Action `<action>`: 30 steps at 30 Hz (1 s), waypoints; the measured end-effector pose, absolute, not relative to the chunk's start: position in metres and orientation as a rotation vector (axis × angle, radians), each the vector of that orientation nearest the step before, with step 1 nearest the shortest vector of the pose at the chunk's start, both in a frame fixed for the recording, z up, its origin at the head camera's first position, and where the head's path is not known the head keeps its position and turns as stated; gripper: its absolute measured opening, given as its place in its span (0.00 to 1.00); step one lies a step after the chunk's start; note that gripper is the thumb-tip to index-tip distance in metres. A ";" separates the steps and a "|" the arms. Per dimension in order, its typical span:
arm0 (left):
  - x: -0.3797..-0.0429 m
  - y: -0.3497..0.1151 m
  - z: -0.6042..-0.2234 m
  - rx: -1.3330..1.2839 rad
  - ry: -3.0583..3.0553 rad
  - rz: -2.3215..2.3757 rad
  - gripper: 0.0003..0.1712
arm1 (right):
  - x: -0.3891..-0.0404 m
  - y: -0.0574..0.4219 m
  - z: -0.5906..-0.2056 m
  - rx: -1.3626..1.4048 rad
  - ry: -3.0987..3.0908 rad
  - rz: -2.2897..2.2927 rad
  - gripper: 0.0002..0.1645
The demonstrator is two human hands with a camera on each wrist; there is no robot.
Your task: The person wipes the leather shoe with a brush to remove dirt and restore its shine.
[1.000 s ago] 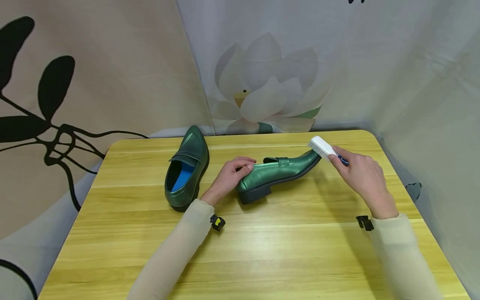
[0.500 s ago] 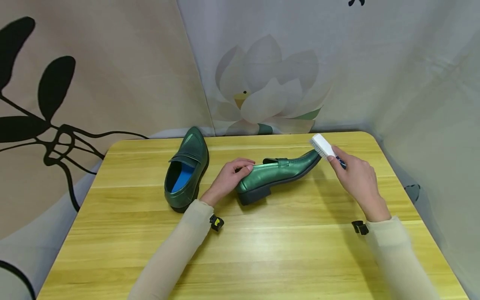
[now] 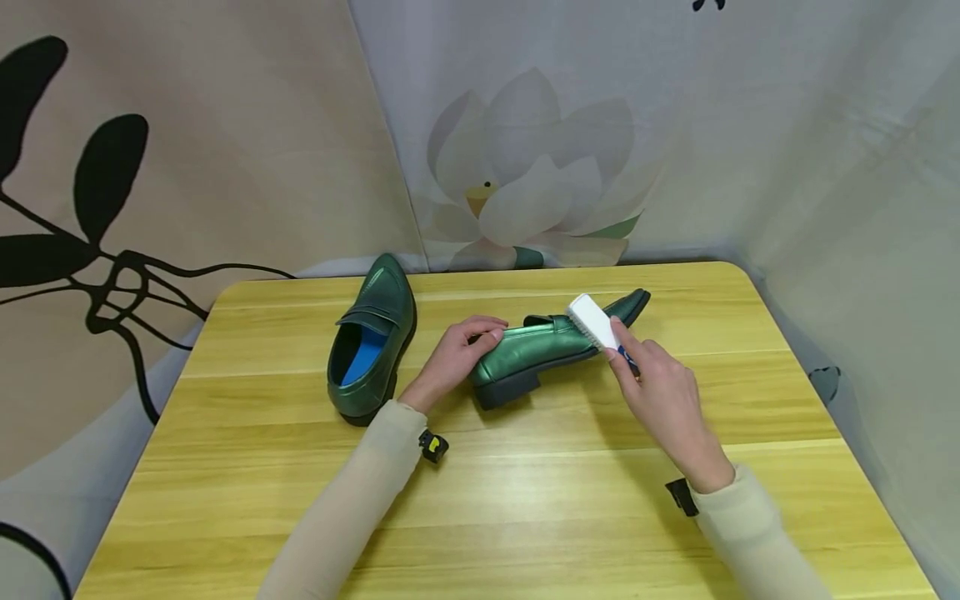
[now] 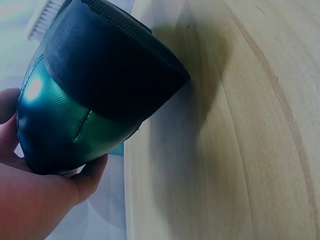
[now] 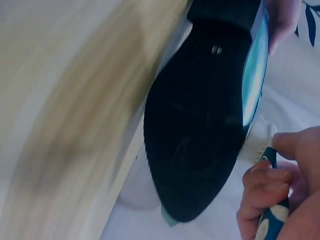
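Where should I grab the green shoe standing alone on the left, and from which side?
Probably the back rim above its heel, from above on the near side. The shoe stands on its sole, toe pointing away, so the heel is nearest; its opening faces up, baring the blue insole, leaving thumb room. Keep left of the left sleeve beside it.

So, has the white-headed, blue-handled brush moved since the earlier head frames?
Yes. In the head view the brush moved left along the held shiny green loafer, from toe toward heel, judged against the yellow wooden table.
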State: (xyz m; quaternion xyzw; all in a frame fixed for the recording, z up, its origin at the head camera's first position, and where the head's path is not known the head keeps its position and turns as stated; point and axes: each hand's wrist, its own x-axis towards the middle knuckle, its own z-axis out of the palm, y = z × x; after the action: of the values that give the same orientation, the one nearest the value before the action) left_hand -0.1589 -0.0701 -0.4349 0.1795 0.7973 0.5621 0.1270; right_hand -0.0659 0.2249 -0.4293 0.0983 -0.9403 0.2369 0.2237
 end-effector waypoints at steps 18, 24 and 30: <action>-0.160 -0.068 -0.436 0.494 2.312 1.664 0.18 | -0.059 0.182 -0.444 0.686 -2.499 0.539 0.37; -0.160 -0.069 -0.438 0.467 2.305 1.671 0.18 | -0.057 0.177 -0.447 0.820 -2.457 0.510 0.34; -0.160 -0.069 -0.439 0.450 2.311 1.671 0.18 | -0.058 0.180 -0.448 0.883 -2.437 0.495 0.32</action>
State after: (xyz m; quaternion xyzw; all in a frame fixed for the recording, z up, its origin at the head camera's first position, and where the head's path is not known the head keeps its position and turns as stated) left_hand -0.1601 -0.0694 -0.4389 0.1547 0.7940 0.5741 0.1268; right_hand -0.0580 0.1801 -0.4485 0.3240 -0.8945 0.1815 0.2490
